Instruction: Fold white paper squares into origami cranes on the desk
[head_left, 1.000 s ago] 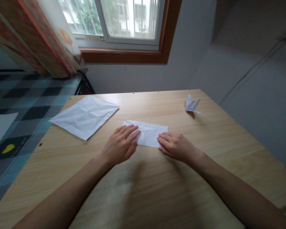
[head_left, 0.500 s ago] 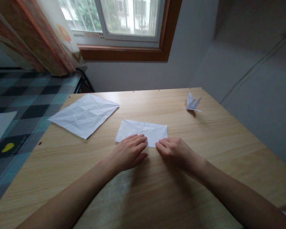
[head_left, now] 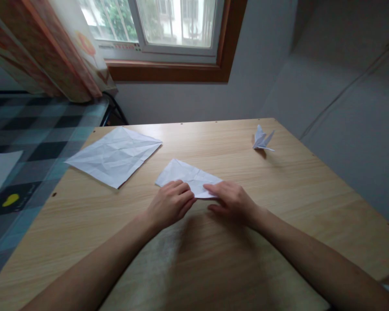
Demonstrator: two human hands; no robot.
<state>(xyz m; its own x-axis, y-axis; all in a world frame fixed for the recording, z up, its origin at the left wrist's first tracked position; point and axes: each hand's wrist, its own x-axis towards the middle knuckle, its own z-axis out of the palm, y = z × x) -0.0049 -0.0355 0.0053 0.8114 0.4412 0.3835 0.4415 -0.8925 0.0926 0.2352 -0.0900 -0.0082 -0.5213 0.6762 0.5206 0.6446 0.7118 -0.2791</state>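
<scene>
A folded sheet of white paper (head_left: 194,176) lies on the wooden table in front of me, its surface creased and its left end angled. My left hand (head_left: 175,201) is closed at the paper's near edge, with thumb and fingertips pinched together there. From the right, my right hand (head_left: 231,199) rests its fingertips on the paper's right end. Its thumb is held apart, nearer to me, off the paper. The hands cover parts of the near edge and the right corner.
An unfolded, creased white sheet (head_left: 116,157) lies on the table's (head_left: 84,233) left side. A white origami crane (head_left: 262,139) stands at the back right. Beyond the left edge is a bed with a checked cover (head_left: 48,134); a wall and window are behind.
The paper has turned slightly, its far edge now slanting down to the right. My right hand has shifted onto the paper and its fingers have spread. My left fingers have curled at the near edge.
</scene>
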